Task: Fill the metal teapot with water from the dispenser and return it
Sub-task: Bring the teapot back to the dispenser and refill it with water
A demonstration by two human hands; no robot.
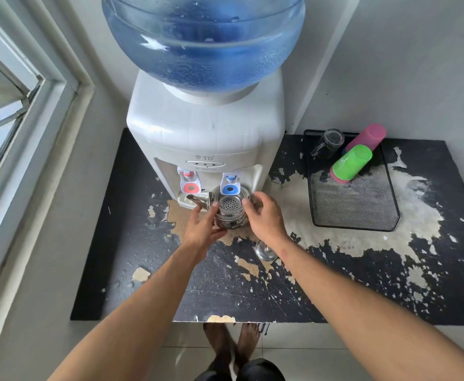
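Left hand [203, 226] cupped against the left side of the metal teapot [229, 213], fingers curled round the body just below the spout [196, 199]. Right hand [263, 215] curved over the right side of the same pot, fingertips at the rim, thumb toward the open mouth. Both forearms stretched in from the near edge.

Teapot lidless, with a perforated strainer [228, 202] seated in its opening, spout aimed left. Placed directly under the blue tap [230, 185] of the water dispenser [206, 133], at the foot of the machine; whether resting on the drip ledge or lifted by the hands, cannot tell. Red tap [189, 183] just left of the blue one. Large blue water bottle [203, 39] upended on top of the dispenser.

A shiny round lid [265, 250] lying on the tabletop [131, 243] just beside the right wrist, partly hidden by it. Tabletop black, its coating peeled away in pale patches.

Farther right, a black mesh tray [357, 210] holding a clear glass mug [328, 143], a green cup [351, 162] and a pink cup [368, 137], the cups lying tilted at the tray's far end. Window frame [32, 111] along the left wall. Bare feet [230, 342] on the tiled floor below the near edge.
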